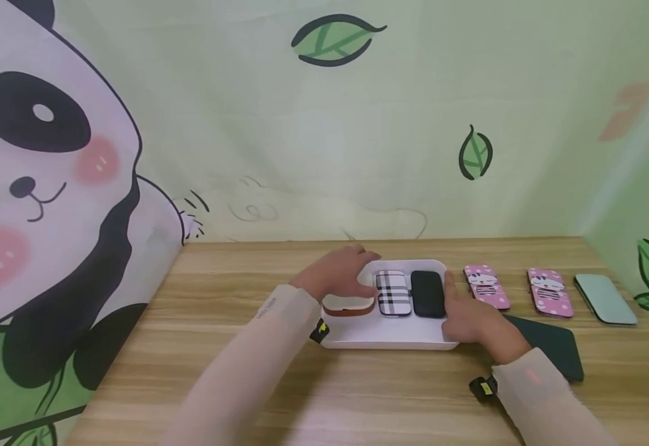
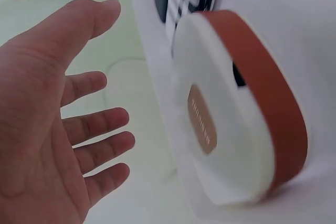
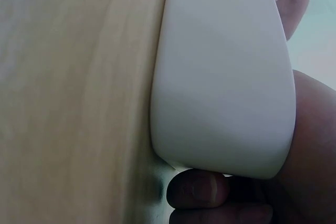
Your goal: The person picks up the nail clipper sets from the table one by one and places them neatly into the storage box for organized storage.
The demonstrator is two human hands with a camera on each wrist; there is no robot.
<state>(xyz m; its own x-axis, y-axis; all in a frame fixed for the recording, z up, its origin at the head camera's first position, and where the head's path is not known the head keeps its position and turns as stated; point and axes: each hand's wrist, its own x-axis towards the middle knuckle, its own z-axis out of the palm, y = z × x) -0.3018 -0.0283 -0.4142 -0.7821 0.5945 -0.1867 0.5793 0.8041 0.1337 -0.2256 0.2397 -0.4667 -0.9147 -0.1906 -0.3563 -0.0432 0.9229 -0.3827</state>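
A white tray (image 1: 386,337) stands on the wooden table, holding a white case with a brown band (image 2: 231,114), a plaid case (image 1: 394,293) and a black case (image 1: 428,294) side by side. Over the tray's left end, my left hand (image 1: 340,272) is held with fingers apart and loosely bent. The left wrist view shows a gap between that hand and the brown-banded case, with nothing in the palm. At the other end, my right hand (image 1: 472,316) grips the tray's right wall. Its fingertips (image 3: 197,188) press the outside, seen in the right wrist view.
Right of the tray lie two pink cases with a cat print, one nearer (image 1: 487,287) and one farther (image 1: 550,292). A pale mint case (image 1: 605,300) is beyond them. A dark green flat item (image 1: 553,347) lies partly behind my right forearm. A printed panda backdrop (image 1: 246,124) rises behind the table.
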